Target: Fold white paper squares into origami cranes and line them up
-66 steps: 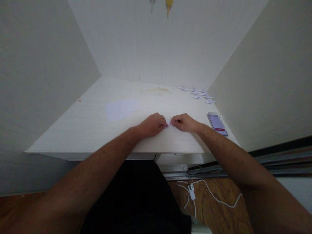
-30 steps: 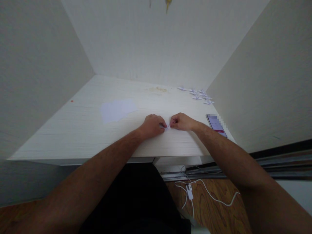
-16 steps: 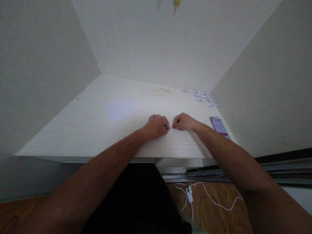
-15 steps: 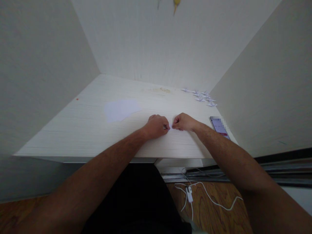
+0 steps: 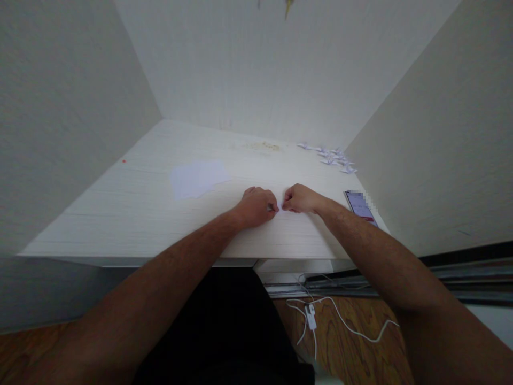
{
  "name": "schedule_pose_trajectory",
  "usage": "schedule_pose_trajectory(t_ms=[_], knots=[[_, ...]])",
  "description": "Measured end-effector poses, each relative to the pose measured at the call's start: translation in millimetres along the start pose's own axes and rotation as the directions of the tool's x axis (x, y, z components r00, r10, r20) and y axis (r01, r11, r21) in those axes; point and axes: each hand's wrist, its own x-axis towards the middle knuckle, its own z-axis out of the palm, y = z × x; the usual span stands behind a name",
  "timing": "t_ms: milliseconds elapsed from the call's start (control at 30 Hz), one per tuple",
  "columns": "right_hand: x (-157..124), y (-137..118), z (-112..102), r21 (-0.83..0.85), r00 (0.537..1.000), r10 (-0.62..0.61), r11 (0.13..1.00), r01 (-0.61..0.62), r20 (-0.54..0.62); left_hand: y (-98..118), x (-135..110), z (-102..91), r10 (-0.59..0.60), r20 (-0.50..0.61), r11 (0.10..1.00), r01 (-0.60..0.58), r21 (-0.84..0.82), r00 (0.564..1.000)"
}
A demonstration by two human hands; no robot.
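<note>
The pale desk (image 5: 132,206) fills the corner between the walls. Near its front edge the left hand (image 5: 255,206) and right hand (image 5: 301,198) meet knuckle to knuckle, each grip closed, pinching a small folded paper (image 5: 279,209) that lies on the desk between the fingertips. Left of the hands lie white sheets (image 5: 197,178); right of them a phone (image 5: 359,207); beyond that, little folded paper pieces (image 5: 331,158).

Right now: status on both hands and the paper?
Left hand and right hand fingers pinching a small paper piece, low on the desk. Loose sheets left, phone right; neither in the way.
</note>
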Motion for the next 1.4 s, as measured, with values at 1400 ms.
schedule_pose_trajectory(t_ms=[1400], knots=[[-8.9,25.6,14.2,-0.03,0.975,-0.121,0.993,0.118,-0.189,13.1,-37.8,-25.4,0.143,0.237,0.969,-0.185,0.166,0.961]])
